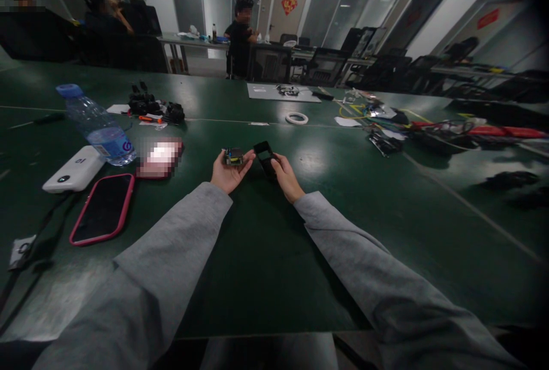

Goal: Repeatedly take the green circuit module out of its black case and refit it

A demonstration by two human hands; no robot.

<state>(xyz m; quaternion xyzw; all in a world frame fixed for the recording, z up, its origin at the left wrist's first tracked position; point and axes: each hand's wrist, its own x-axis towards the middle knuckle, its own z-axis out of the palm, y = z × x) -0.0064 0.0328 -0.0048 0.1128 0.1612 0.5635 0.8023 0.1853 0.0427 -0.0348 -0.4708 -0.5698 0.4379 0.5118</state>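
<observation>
Two small items are held up over the green table [257, 278], near its middle. In my left hand [227, 176] lies a small circuit module [233, 156] with yellow and dark parts, thumb and fingers around it. My right hand [287, 176] grips a black case [263, 154] between thumb and fingers, its upper end tilted left toward the module. The fingertips of my left hand come close to the case's left edge; whether they touch is unclear.
At the left are a tilted-looking bottle [100, 130], a white power bank [75, 170] with a cable, and two phones, one red-rimmed [103, 209]. Ahead sit black parts [150, 106] and a tape roll [296, 118]. Wires [377, 110] spread at right. People are beyond the table.
</observation>
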